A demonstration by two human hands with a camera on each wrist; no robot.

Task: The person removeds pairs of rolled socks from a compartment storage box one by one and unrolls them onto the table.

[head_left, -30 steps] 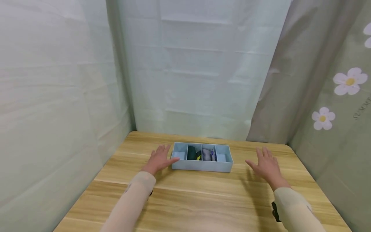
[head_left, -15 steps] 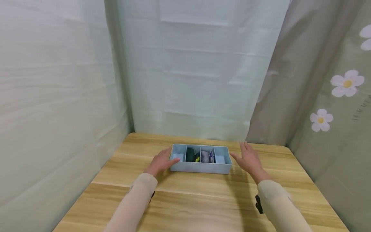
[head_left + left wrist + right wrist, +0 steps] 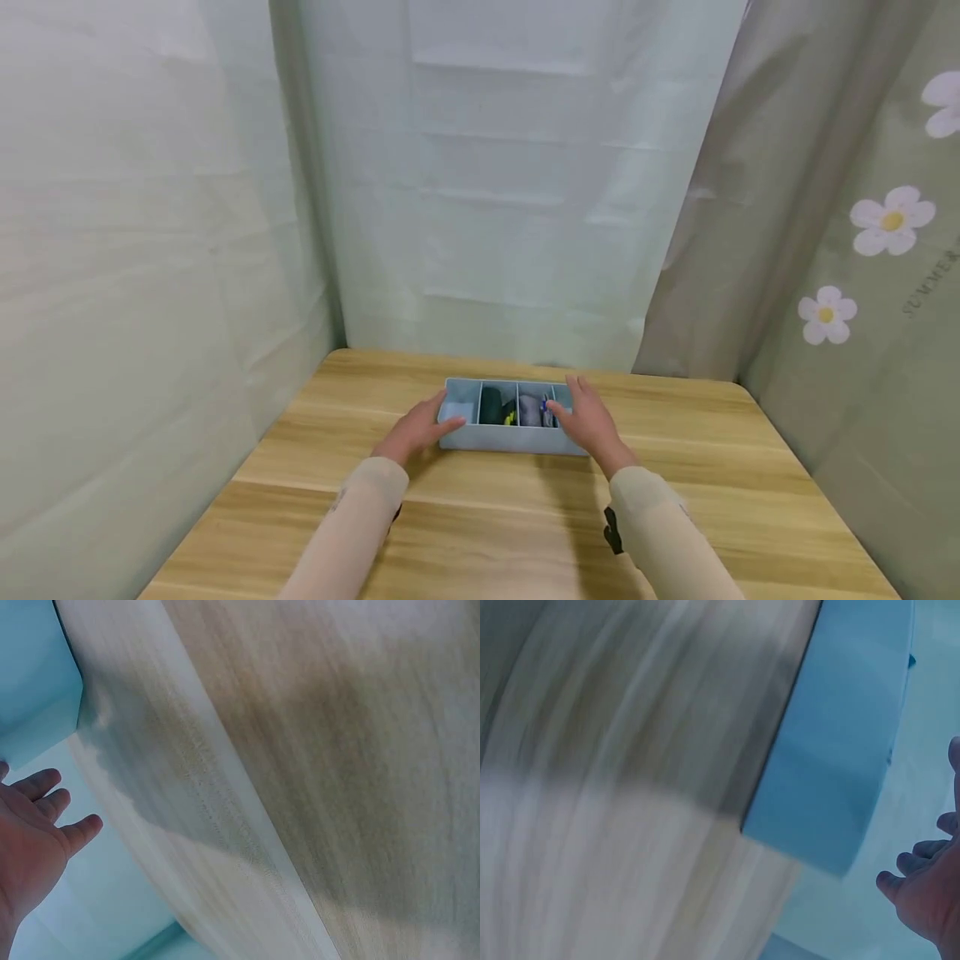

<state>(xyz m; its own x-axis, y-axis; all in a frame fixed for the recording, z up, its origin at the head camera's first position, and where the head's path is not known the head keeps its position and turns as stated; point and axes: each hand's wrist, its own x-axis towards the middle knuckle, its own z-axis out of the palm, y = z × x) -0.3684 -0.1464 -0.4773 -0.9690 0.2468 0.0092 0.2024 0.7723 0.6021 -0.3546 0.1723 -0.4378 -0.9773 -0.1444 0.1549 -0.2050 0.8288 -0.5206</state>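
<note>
A light blue divided organizer box (image 3: 495,439) sits on the wooden table, with its compartments side by side. One inner compartment holds a dark green rolled cloth item (image 3: 491,406) beside a black and yellow piece (image 3: 510,413). In its neighbour lie a grey rolled cloth item (image 3: 529,410) and a small blue and white item (image 3: 547,412). My left hand (image 3: 414,430) is at the box's left end, fingers extended and thumb near the front rim. My right hand (image 3: 591,425) reaches over the right end with spread fingers, partly hiding that compartment. Both wrist views show the box wall (image 3: 825,750) close to the fingers.
The wooden table (image 3: 480,517) extends around the box, its back edge just beyond. Pale cloth curtains (image 3: 487,208) hang behind and at the left. A grey-green curtain with white flowers (image 3: 892,221) hangs at the right.
My right hand has moved left from the table's right side to over the box's right end. My left hand has stayed near the left end. The box looks unmoved on the table.
</note>
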